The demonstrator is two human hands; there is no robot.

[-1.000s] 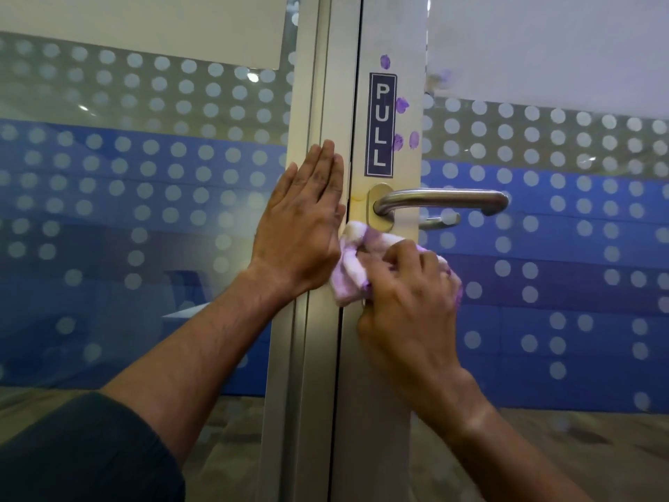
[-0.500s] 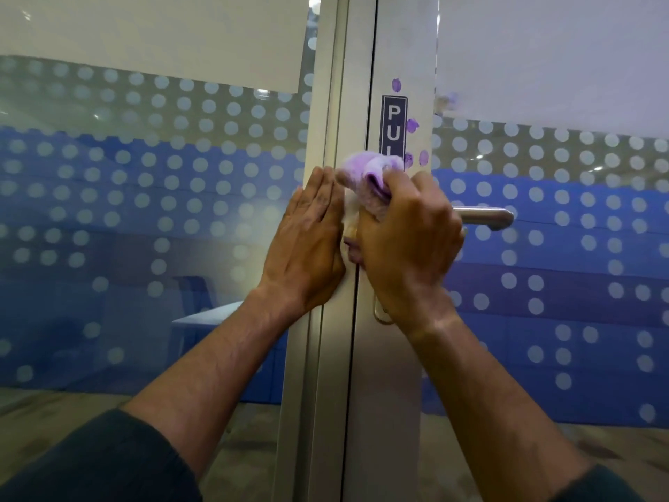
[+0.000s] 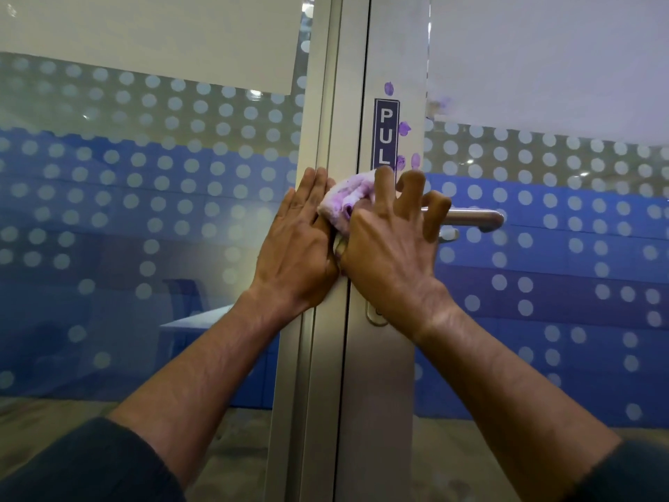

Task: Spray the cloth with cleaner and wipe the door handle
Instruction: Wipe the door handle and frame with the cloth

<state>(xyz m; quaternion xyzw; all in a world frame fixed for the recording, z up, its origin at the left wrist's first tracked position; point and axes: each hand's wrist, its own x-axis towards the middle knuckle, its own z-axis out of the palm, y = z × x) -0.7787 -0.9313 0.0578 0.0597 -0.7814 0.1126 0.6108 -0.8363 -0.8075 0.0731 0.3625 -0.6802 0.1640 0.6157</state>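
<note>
A white cloth (image 3: pixel 344 199) stained purple is bunched against the door frame, just left of the silver lever door handle (image 3: pixel 474 216). My right hand (image 3: pixel 389 244) holds the cloth with thumb and forefinger, its other fingers spread and bent over the inner end of the handle. The handle's base plate is hidden behind that hand; only its lower tip (image 3: pixel 374 318) shows. My left hand (image 3: pixel 298 240) lies flat on the fixed frame (image 3: pixel 315 356) beside the door edge, fingers straight and pointing up, touching the cloth's left side.
A dark "PULL" sign (image 3: pixel 386 135) runs down the door stile, with purple smudges (image 3: pixel 403 128) beside it. Glass panels with white dots and blue film (image 3: pixel 543 248) flank the frame on both sides. No spray bottle is in view.
My right hand rose with the cloth from below the handle to its base, and its fingers have now spread apart. My left hand stayed flat on the frame.
</note>
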